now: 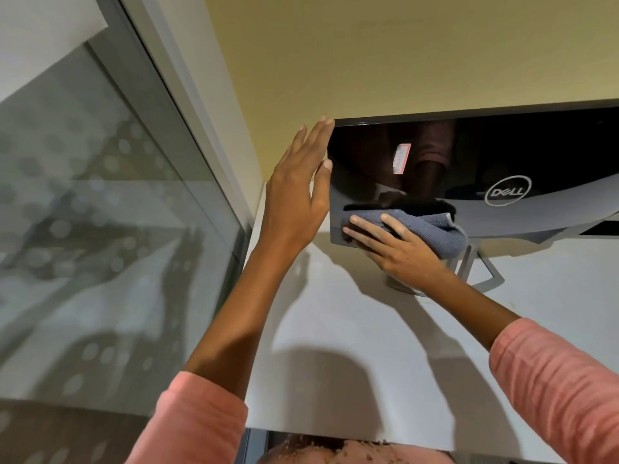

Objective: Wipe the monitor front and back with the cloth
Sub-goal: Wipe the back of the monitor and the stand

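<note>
The monitor (502, 155) stands on a white desk with its glossy black back and a Dell logo facing me. My left hand (298, 192) lies flat with straight fingers against the monitor's left edge near the top corner. My right hand (395, 249) presses a folded blue-grey cloth (432, 229) against the lower left part of the back, its fingers spread over the cloth. A small pink-and-white sticker (401, 159) sits on the back panel. The monitor's right side runs out of view.
The silver stand (482, 272) rests on the white desk (368, 363) below my right hand. A frosted glass partition (100, 229) with a grey frame rises close on the left. A yellow wall (402, 55) is behind the monitor.
</note>
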Available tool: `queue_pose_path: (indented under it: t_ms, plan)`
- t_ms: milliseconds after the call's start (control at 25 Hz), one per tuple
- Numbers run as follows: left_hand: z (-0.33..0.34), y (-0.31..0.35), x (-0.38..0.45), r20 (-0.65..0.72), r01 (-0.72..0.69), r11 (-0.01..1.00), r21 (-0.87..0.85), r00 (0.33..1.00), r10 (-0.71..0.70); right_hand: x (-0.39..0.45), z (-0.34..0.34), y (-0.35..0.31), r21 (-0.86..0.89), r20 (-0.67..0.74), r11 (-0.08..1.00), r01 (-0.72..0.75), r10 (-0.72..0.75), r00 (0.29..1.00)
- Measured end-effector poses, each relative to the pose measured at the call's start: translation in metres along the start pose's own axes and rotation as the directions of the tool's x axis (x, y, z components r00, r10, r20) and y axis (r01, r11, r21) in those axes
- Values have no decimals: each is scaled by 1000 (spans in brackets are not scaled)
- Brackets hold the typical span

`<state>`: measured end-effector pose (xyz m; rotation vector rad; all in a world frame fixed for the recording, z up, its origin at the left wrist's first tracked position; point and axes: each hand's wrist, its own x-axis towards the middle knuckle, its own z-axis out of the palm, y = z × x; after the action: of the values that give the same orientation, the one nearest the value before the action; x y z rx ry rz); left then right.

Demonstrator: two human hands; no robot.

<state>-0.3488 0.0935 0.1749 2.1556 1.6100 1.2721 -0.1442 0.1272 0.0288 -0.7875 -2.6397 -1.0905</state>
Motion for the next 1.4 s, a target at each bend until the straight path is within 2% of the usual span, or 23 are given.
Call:
queue_pose_path:
  t_ms: [80, 200, 320, 480, 600, 760, 880, 1000, 1080, 1240, 1400]
  plan:
    - [4, 3, 0, -24, 6, 999, 32, 1000, -5, -36, 1, 14, -34, 66, 998, 60, -58, 996]
    - [13, 15, 3, -42, -9, 996, 90, 999, 13, -81, -5, 41, -36, 108, 998, 46, -41, 993]
    - [25, 28, 9, -14, -96, 983, 159, 995, 100, -94, -13, 64, 3, 41, 1000, -5, 5, 999]
    - [34, 40, 16, -85, -49, 983, 175, 994, 64, -62, -13, 67, 12, -91, 1000, -24, 25, 996]
    - [40, 47, 15, -119, -15, 981, 196, 992, 39, -49, -3, 53, -9, -45, 998, 58, -58, 997]
    - [54, 58, 19, -117, -24, 978, 207, 992, 49, -81, 7, 57, -26, 60, 987, 158, -156, 986]
    - [70, 70, 22, -148, -21, 983, 185, 988, 49, -129, 10, 83, 23, 81, 991, 129, -131, 988]
    - [83, 80, 24, -213, 12, 990, 144, 977, 19, -158, 12, 108, 89, 16, 994, 62, -64, 998]
    - [92, 85, 25, -203, -6, 987, 162, 978, 39, -153, 11, 114, 139, -30, 990, -2, 6, 1000]
    - [110, 102, 30, -185, -43, 983, 181, 980, 77, -125, 9, 106, 81, -129, 995, -61, 71, 989]
    - [122, 113, 32, -158, -73, 979, 190, 982, 103, -139, 18, 97, -4, -27, 999, 38, -38, 999]
